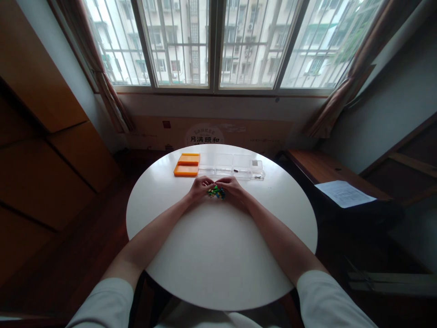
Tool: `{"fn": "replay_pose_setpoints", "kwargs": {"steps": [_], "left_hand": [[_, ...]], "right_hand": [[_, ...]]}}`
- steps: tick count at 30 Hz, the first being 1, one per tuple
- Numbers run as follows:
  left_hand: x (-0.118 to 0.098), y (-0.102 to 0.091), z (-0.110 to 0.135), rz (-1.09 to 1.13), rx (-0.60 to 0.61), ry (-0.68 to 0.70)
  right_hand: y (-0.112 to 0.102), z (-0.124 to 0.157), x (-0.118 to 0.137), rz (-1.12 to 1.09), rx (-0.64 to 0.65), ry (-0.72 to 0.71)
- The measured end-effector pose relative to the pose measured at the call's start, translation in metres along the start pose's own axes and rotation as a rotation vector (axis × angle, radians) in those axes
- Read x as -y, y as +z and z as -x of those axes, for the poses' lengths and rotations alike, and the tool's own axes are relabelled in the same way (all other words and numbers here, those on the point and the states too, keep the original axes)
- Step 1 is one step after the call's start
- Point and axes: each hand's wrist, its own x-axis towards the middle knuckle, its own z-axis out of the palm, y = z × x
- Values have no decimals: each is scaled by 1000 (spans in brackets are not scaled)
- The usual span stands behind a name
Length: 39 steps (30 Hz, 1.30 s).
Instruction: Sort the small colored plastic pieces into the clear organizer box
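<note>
Curling nearly closed, left fingers (207, 181) meet right fingers (223, 180) by bricks (216, 193).

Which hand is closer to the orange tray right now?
Left. The left hand is just on the near side of the orange tray, slightly right of it; the right hand is farther right, in front of the clear box.
</note>
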Motion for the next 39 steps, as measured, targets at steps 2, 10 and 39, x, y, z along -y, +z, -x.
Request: {"fn": "replay_pose_setpoints", "kwargs": {"steps": [2,10,39], "left_hand": [[-1,0,0,-3,-2,-4],[-3,0,0,-13,-11,12],[-2,0,1,-9,-22,19]], "right_hand": [[1,1,2,-9,-8,-1],[0,-1,-4,-30,-8,0],[-1,-2,-4,-133,-16,33]]}}
